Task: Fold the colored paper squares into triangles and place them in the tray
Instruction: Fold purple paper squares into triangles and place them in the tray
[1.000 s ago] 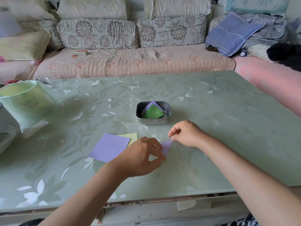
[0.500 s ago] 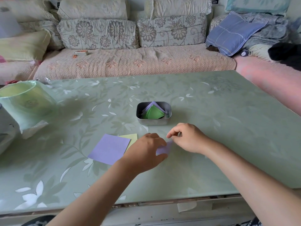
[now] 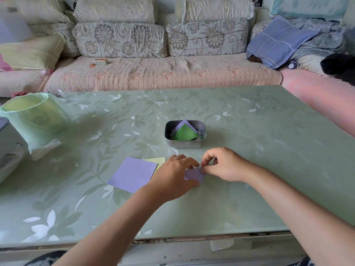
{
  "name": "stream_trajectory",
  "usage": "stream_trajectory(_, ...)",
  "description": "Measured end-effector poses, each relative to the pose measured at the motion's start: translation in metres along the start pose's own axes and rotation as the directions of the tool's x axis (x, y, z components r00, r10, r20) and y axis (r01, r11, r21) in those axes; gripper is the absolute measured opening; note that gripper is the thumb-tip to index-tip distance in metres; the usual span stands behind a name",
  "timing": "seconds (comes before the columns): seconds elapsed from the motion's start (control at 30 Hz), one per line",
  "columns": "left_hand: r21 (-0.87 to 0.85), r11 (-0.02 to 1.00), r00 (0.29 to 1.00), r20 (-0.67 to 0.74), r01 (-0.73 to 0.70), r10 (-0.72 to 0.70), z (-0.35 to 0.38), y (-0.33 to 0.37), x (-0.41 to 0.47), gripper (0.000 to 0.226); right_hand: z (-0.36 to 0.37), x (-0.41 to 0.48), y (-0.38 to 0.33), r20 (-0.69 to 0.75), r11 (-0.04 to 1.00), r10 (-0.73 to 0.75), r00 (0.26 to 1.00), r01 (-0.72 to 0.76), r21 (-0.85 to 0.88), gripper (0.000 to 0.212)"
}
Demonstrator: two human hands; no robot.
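A small purple paper (image 3: pixel 194 174), partly folded, lies on the table between my hands. My left hand (image 3: pixel 173 175) covers its left part and pinches it with thumb and fingers. My right hand (image 3: pixel 223 164) pinches its upper right edge. Left of my hands lies a flat purple square (image 3: pixel 132 173) on top of a yellow square (image 3: pixel 156 160). Beyond my hands stands a small metal tray (image 3: pixel 185 144) holding folded green and purple triangles (image 3: pixel 184 132).
A green-lined bin (image 3: pixel 36 116) and a grey appliance (image 3: pixel 7 143) stand at the table's left end. The table's front edge (image 3: pixel 192 239) runs below my forearms. A sofa (image 3: pixel 159 73) with cushions lies behind the table.
My left hand has moved up and right over the small purple paper. My right hand shifted slightly down onto the paper's edge. The paper now lies flatter between the hands.
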State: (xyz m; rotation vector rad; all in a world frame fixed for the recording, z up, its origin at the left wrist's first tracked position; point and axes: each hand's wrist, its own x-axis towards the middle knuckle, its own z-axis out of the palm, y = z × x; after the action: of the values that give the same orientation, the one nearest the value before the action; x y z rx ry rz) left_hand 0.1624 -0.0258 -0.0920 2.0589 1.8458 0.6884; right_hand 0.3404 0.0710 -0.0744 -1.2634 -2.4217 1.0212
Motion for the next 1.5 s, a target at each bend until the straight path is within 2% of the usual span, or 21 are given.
stream_trajectory(0.13,-0.031,0.999,0.998,-0.060,-0.025,0.023,-0.002,-0.005,0.001,0.045,0.002,0.001,-0.002,0.014,0.989,0.013,1.000,-0.014,0.146,0.012)
stream_trajectory(0.27,0.102,0.973,0.963,-0.154,-0.209,0.223,-0.007,-0.007,-0.001,0.059,0.001,0.000,-0.009,-0.007,0.946,0.062,0.998,-0.057,0.319,0.014)
stream_trajectory(0.33,0.159,0.956,0.944,-0.180,-0.248,0.275,-0.008,-0.006,-0.001,0.059,-0.001,0.000,-0.014,-0.011,0.921,0.082,0.997,-0.072,0.382,0.014)
stream_trajectory(0.43,0.141,0.962,0.922,-0.281,-0.234,0.266,-0.009,-0.002,0.000,0.029,-0.003,-0.002,-0.019,0.025,0.895,0.103,0.994,-0.104,0.434,0.012)
stream_trajectory(0.5,0.110,0.980,0.916,-0.348,-0.168,0.197,-0.010,0.000,0.000,0.012,-0.004,-0.003,-0.020,0.042,0.888,0.105,0.994,-0.112,0.446,0.009)
stream_trajectory(0.6,0.007,1.000,0.947,-0.320,0.029,-0.025,-0.013,0.003,0.001,0.007,-0.002,-0.005,-0.020,0.016,0.896,0.064,0.998,-0.065,0.440,0.012)
stream_trajectory(0.67,-0.134,0.984,0.952,-0.267,0.116,-0.148,-0.015,0.004,0.001,0.005,-0.001,-0.007,-0.019,-0.021,0.912,0.003,1.000,0.006,0.410,0.007)
stream_trajectory(0.73,-0.281,0.944,0.954,-0.193,0.171,-0.230,-0.018,0.006,0.002,0.006,0.000,-0.007,-0.019,-0.055,0.918,-0.058,0.997,0.075,0.389,0.002)
stream_trajectory(0.87,-0.424,0.872,0.947,-0.092,0.244,-0.309,-0.023,0.012,0.001,0.010,0.001,-0.007,-0.020,-0.105,0.935,-0.085,0.991,0.115,0.336,0.008)
stream_trajectory(0.97,-0.475,0.847,0.942,-0.098,0.240,-0.321,-0.027,0.013,0.001,0.012,-0.001,-0.007,-0.021,-0.105,0.933,-0.075,0.992,0.107,0.344,0.008)
stream_trajectory(1.07,-0.467,0.851,0.946,-0.086,0.239,-0.313,-0.029,0.014,0.000,0.013,0.000,-0.007,-0.023,-0.100,0.933,-0.064,0.993,0.095,0.347,0.009)
stream_trajectory(1.17,-0.435,0.870,0.951,-0.085,0.231,-0.296,-0.028,0.015,-0.001,0.012,0.005,-0.008,-0.024,-0.154,0.933,-0.092,0.984,0.139,0.331,0.012)
stream_trajectory(1.33,-0.376,0.904,0.957,-0.117,0.204,-0.264,-0.025,0.014,-0.001,0.012,0.010,-0.011,-0.028,-0.225,0.958,-0.164,0.961,0.210,0.196,0.014)
stream_trajectory(1.5,-0.281,0.950,0.973,-0.147,0.133,-0.180,-0.027,0.011,-0.002,0.011,0.008,-0.011,-0.024,-0.164,0.975,-0.167,0.972,0.188,0.120,0.012)
